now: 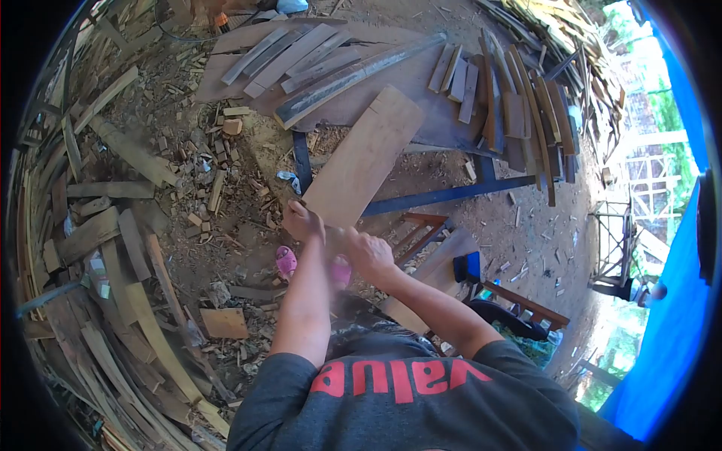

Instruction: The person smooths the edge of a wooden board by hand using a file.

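Over a yard floor [226, 248] strewn with scrap wood, both hands, left hand [302, 222] and right hand [367, 252], clamp a board's [365, 158] near end; its long axis points away toward the workbench [421, 83].

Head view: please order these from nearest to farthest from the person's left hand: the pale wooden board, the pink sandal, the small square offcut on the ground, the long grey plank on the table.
1. Pale wooden board: gripped at its near end by the left hand.
2. Pink sandal: just below the hand, on the ground.
3. Small square offcut: lower left, on the ground.
4. Long grey plank: far up, on the table.
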`<state>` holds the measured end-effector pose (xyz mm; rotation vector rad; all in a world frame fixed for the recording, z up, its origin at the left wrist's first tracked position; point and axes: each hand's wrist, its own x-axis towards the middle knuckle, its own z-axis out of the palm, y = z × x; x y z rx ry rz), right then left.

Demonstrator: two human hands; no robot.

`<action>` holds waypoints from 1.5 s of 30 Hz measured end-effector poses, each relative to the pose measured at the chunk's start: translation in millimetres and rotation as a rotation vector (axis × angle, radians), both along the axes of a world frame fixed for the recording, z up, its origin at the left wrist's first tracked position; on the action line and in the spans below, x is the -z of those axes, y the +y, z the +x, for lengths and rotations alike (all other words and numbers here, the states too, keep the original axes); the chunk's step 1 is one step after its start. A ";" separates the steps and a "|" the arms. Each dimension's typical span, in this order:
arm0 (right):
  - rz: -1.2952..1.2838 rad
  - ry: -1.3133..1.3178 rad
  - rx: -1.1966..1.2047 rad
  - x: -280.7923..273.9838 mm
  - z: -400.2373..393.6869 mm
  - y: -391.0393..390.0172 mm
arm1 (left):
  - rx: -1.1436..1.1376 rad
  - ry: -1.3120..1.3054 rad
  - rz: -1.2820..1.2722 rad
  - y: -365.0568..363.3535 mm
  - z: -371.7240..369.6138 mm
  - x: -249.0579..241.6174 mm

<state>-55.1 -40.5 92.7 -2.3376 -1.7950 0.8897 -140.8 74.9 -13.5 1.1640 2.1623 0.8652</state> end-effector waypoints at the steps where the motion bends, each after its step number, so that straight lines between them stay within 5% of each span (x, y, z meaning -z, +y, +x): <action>1: -0.088 -0.020 0.035 -14.3 1.8 -3.9 | -0.009 -0.008 -0.004 -1.3 0.5 -4.8; 9: 0.023 -0.005 -0.013 34.7 -21.0 65.0 | 0.123 -0.161 0.076 0.4 -12.6 3.8; 13: -0.048 -0.040 0.009 -19.1 -9.6 34.4 | 0.049 -0.124 0.005 -0.7 -5.9 -4.6; 17: 0.018 -0.060 -0.028 31.4 -18.7 57.2 | 0.098 -0.162 0.049 0.2 -10.0 4.7; 24: -0.013 -0.053 -0.078 4.3 -10.6 43.8 | 0.049 -0.045 0.114 0.1 -7.5 20.7; 27: -0.031 -0.097 -0.043 15.1 -14.9 44.7 | -0.024 -0.027 0.010 0.3 -9.3 14.6; 29: -0.036 -0.087 -0.064 29.2 -20.6 69.4 | 0.129 -0.125 -0.139 1.1 -12.4 0.9; 32: -0.088 -0.045 -0.086 21.9 -19.8 75.8 | 0.042 -0.022 0.057 -1.2 -9.3 28.5; 36: -0.176 -0.048 -0.052 -3.1 -14.2 43.2 | 0.084 -0.032 -0.134 -1.7 -6.0 14.2; 45: -0.159 -0.060 -0.127 0.3 -16.1 62.7 | 0.116 -0.035 -0.035 -2.5 -8.2 20.8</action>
